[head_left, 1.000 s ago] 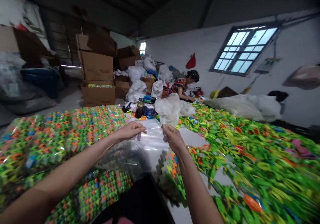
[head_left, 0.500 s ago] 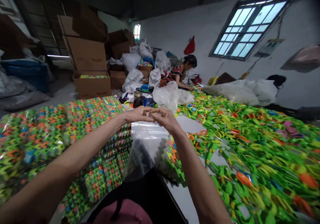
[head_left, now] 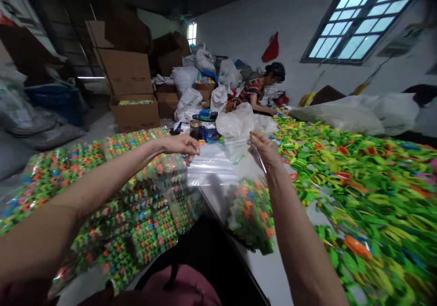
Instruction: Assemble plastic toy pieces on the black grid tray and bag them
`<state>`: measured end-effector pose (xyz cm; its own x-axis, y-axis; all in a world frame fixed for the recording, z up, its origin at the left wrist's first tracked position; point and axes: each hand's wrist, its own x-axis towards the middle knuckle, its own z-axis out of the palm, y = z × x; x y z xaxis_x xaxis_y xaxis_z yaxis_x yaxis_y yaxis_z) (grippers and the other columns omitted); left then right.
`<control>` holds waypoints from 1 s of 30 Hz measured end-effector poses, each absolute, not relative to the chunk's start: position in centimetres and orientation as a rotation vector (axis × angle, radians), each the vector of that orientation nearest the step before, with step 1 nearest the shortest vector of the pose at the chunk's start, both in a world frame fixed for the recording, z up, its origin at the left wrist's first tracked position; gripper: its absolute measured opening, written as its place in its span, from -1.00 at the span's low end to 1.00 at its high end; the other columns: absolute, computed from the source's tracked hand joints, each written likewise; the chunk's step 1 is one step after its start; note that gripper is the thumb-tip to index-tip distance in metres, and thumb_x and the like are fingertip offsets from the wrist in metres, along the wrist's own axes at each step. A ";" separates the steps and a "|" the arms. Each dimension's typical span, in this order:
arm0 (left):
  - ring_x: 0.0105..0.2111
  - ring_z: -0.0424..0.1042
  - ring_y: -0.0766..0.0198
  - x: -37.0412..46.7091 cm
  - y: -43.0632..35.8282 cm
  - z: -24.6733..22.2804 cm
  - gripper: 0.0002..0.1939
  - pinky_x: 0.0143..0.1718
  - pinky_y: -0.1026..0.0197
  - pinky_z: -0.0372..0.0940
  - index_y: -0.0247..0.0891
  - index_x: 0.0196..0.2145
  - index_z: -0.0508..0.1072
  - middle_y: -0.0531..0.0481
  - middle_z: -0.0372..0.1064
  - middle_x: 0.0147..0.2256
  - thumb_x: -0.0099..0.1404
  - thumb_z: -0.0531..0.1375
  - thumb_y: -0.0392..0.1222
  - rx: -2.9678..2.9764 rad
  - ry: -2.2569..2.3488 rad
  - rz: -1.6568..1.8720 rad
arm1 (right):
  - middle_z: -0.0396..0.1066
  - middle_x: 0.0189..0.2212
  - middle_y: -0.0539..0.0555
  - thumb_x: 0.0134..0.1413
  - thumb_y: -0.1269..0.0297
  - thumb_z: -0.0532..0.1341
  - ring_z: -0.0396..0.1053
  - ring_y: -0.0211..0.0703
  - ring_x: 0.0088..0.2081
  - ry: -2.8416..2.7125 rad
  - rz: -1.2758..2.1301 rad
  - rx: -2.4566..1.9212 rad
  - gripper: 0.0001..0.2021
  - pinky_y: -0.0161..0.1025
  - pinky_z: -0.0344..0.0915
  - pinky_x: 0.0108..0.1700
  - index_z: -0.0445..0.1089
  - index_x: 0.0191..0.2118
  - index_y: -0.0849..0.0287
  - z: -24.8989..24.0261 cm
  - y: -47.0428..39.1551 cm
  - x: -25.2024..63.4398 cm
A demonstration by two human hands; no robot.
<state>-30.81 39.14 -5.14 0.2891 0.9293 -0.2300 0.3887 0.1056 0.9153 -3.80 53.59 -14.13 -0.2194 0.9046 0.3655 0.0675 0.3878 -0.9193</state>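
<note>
A clear plastic bag [head_left: 213, 171] is stretched between my two hands, its mouth edge pulled wide. My left hand [head_left: 184, 145] pinches the bag's left edge with closed fingers. On the other side, my right hand [head_left: 264, 150] grips the right edge between thumb and fingers. Under the bag and close to my right forearm, a block of stacked green, orange and blue plastic pieces [head_left: 249, 212] sits on the white table [head_left: 268, 265]. The pieces look like small bands or watches; their exact kind is hard to make out.
Loose green and yellow plastic pieces [head_left: 368, 192] cover the table to the right. Packed clear bags of pieces [head_left: 136, 196] lie on the left. Behind stand cardboard boxes [head_left: 134, 114], white sacks [head_left: 186, 80] and a jar [head_left: 195, 129]. A co-worker [head_left: 254, 89] bends over the far end.
My hands were together at the bag's top edge and have moved apart, spreading the bag between them. The view has shifted slightly left.
</note>
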 end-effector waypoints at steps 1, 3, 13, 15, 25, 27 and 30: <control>-0.66 0.30 0.37 -30.9 39.2 -5.0 -0.89 -0.60 0.38 0.15 -0.37 -0.56 0.47 0.00 0.36 -0.67 0.04 0.34 -0.36 1.387 1.328 0.730 | 0.40 -0.44 0.06 -0.08 -0.06 0.24 0.35 -0.15 -0.41 -1.625 0.926 -0.922 -0.55 -0.19 0.31 -0.35 0.43 -0.17 0.21 -13.9 53.8 -4.0; -0.72 0.22 0.42 -31.3 39.6 -4.7 -0.87 -0.65 0.41 0.08 -0.39 -0.59 0.45 0.02 0.30 -0.71 0.06 0.28 -0.46 1.155 1.421 1.002 | 0.43 -0.35 0.13 -0.08 0.00 0.25 0.39 -0.05 -0.32 -1.675 0.683 -0.955 -0.60 -0.06 0.36 -0.23 0.43 -0.19 0.22 -13.2 53.3 -4.5; -0.67 0.39 0.29 -32.6 42.3 -4.6 -0.90 -0.54 0.27 0.36 -0.39 -0.40 0.42 0.00 0.34 -0.68 0.07 0.21 -0.47 0.662 1.398 1.608 | 0.22 0.13 0.26 0.07 0.19 0.30 0.22 0.06 0.16 -1.928 0.516 -0.495 -0.36 0.01 0.29 0.14 0.13 0.24 0.13 -16.9 35.6 -12.8; -0.62 0.43 0.28 -31.4 42.6 -5.1 -0.86 -0.50 0.27 0.38 -0.38 -0.36 0.40 0.00 0.38 -0.64 0.06 0.19 -0.47 0.630 1.342 1.668 | 0.10 0.22 0.31 -0.05 0.15 0.37 0.09 0.13 0.26 -1.885 0.695 -0.616 -0.18 0.05 0.20 0.22 0.03 0.30 0.19 -18.8 34.7 -15.8; -0.39 0.48 0.25 -26.3 42.7 -7.5 -0.67 -0.34 0.25 0.37 -0.30 -0.14 0.35 -0.02 0.46 -0.41 0.09 0.16 -0.35 0.644 1.321 1.791 | 0.44 -0.37 0.10 -0.08 -0.02 0.24 0.34 -0.14 -0.38 -1.275 1.360 -0.853 -0.56 -0.21 0.31 -0.32 0.41 -0.16 0.22 -18.9 41.9 -14.5; -0.21 0.48 0.22 -26.9 42.0 -7.4 -0.60 -0.23 0.24 0.36 -0.27 -0.02 0.31 -0.08 0.47 -0.23 0.14 0.15 -0.31 0.661 1.379 1.869 | 0.39 -0.49 0.02 -0.11 -0.02 0.26 0.27 -0.20 -0.45 -1.303 1.310 -0.820 -0.65 -0.25 0.24 -0.36 0.43 -0.32 0.20 -18.1 42.7 -12.6; 0.10 0.29 0.16 -27.9 40.1 -6.4 -0.45 0.04 0.22 0.25 -0.21 0.11 0.25 -0.14 0.30 0.10 0.16 0.21 -0.15 1.049 1.629 2.101 | 0.34 -0.52 -0.04 -0.12 0.07 0.32 0.24 -0.24 -0.45 -1.446 1.244 -0.743 -0.71 -0.28 0.19 -0.34 0.45 -0.33 0.18 -16.2 43.8 -9.6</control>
<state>-27.93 40.05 -6.43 -0.6963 0.6153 0.3695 0.2046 -0.3233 0.9239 -9.58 43.85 -16.24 -0.2664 0.9140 0.3059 -0.1665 0.2690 -0.9486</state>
